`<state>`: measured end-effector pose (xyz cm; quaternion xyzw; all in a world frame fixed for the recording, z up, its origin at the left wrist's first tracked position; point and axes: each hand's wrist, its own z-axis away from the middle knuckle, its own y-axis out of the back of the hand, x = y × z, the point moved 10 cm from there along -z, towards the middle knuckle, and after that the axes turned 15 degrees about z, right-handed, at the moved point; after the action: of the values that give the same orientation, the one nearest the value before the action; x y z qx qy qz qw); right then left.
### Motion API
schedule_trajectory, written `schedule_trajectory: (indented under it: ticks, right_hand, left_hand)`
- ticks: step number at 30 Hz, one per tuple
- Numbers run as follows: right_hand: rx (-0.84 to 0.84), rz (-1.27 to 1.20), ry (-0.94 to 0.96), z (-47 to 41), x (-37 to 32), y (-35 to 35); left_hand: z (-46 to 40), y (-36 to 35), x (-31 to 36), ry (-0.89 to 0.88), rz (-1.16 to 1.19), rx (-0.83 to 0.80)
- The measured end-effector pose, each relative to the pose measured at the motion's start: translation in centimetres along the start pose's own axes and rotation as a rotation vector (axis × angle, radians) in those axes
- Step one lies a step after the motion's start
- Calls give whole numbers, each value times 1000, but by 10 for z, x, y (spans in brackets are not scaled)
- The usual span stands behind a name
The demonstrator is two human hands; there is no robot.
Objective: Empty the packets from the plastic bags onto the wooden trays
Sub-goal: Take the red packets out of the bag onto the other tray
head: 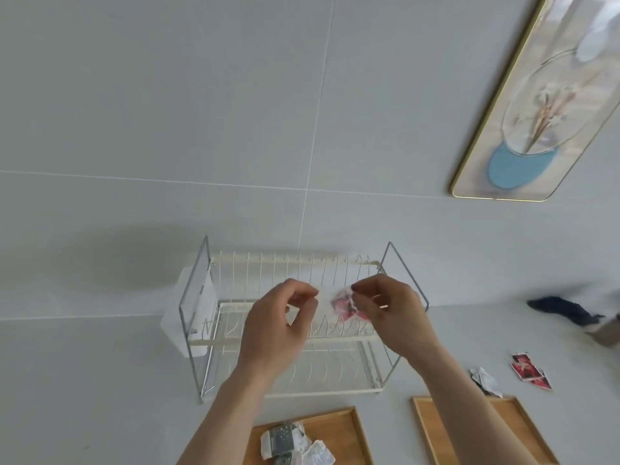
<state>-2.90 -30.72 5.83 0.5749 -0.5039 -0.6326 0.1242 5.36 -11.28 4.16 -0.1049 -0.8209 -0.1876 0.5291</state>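
We've got both hands raised in front of the dish rack [288, 333], left hand [280, 325] and right hand [391, 313] each pinching an edge of a clear plastic bag [330, 302] with red packets [344, 305] inside. Nearer us than the rack: two wooden trays [339, 427], grey packets [288, 441] on the left one.

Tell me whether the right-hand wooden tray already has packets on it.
No. The right wooden tray shows only bare wood; red packets lie on the counter beside it.

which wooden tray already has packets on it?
The left tray, below the left arm: grey-white packets sit on it. The right tray shows none.
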Motion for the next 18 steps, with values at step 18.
schedule_trajectory:
  ticks: [18]
  right_hand:
    - [-293,441,42,-35,27,-88]
  left_hand:
    - [-49,-38,-117,792,-440,-190]
